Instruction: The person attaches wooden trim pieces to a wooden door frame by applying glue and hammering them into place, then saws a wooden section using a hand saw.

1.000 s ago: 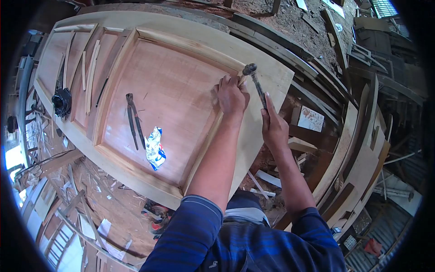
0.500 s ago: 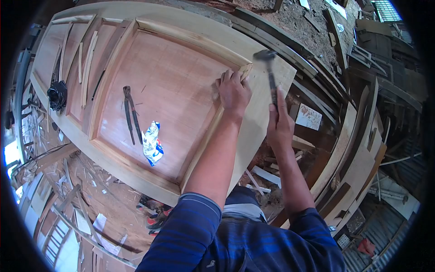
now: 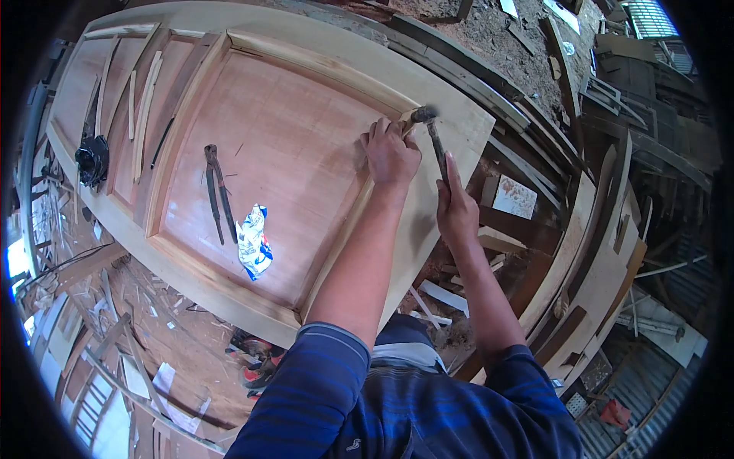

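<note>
My right hand (image 3: 459,214) is closed around the handle of a hammer (image 3: 436,139). The hammer's head is at the corner of the wooden moulding strip (image 3: 329,254), close by my left hand (image 3: 392,157). That hand is closed over the strip near the corner, fingers bent; whether a nail is between them is hidden. Both lie over a large wooden door (image 3: 451,126) with recessed panels. Inside the nearest panel lie a pair of long-handled pincers (image 3: 216,191) and a crumpled white and blue plastic packet (image 3: 254,243).
Thin wooden strips (image 3: 145,115) and a black plastic bundle (image 3: 92,161) are on the door's far left part. Long timber boards (image 3: 581,252) stand along the right. Wood scraps (image 3: 164,306) litter the ground at the lower left.
The hammer has swung down and left, from beside the corner onto it, with my right hand following. My left hand keeps its place on the strip.
</note>
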{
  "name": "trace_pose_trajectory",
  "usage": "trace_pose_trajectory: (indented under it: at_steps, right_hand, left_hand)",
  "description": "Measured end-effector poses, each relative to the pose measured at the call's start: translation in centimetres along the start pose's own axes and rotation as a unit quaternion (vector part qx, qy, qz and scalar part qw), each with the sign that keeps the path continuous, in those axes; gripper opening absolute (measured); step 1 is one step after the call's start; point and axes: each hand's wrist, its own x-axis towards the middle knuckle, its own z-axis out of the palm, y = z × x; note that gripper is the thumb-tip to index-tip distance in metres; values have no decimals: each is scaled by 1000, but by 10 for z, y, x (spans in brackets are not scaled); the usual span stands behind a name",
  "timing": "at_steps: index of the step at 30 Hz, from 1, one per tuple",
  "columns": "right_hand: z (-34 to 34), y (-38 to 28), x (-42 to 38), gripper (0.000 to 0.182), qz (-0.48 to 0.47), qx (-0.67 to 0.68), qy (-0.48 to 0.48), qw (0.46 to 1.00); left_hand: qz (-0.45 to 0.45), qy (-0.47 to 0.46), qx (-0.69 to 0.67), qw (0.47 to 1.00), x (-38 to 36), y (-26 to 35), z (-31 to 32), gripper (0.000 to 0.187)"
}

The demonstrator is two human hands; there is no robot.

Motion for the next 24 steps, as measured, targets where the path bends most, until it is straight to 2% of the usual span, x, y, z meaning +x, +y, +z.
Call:
trace_pose_trajectory:
  at_steps: [1, 3, 6, 8, 9, 12, 15, 16, 17, 19, 22, 23, 24]
  right_hand:
    - [-5, 1, 2, 64, -26, -33, 6, 999]
    - [-4, -7, 6, 63, -72, 18, 92, 993]
    - [2, -2, -1, 62, -49, 19, 93, 994]
    - [0, 2, -1, 62, -3, -36, 4, 999]
    - [-8, -3, 3, 62, -5, -46, -4, 999]
    - [1, 1, -3, 63, -32, 18, 33, 999]
    - [-2, 0, -4, 63, -4, 29, 3, 1000]
    - [1, -4, -8, 62, 15, 76, 39, 996]
    - [9, -7, -15, 61, 31, 122, 76, 989]
    - [31, -6, -27, 60, 122, 228, 99, 961]
    - [54, -27, -32, 58, 228, 389, 159, 878]
    - [61, -28, -29, 56, 239, 443, 174, 846]
    - [66, -28, -26, 55, 234, 436, 199, 846]
  left_hand:
    - [1, -6, -5, 1000, -1, 0, 0, 16]
    - [4, 0, -5, 1000, 1, -3, -1, 16]
    - [7, 10, -1, 1000, 1, -1, 2, 16]
    - [4, 1, 3, 1000, 2, 0, 0, 16]
    - [9, 6, 7, 1000, 5, 0, 0, 16]
    - [10, 8, 14, 1000, 4, -3, 1, 17]
    - [1, 4, 7, 1000, 6, 0, 2, 18]
    - [0, 4, 6, 1000, 4, -3, 3, 19]
    - [-2, 5, 2, 1000, 3, -3, 5, 19]
    - [-9, 7, -1, 1000, 3, 3, 1, 23]
    - [-13, -10, -4, 1000, 10, 6, 1, 26]
    - [-16, -19, -3, 1000, 12, 4, 4, 26]
    - [-15, -23, 9, 1000, 18, 7, 4, 25]
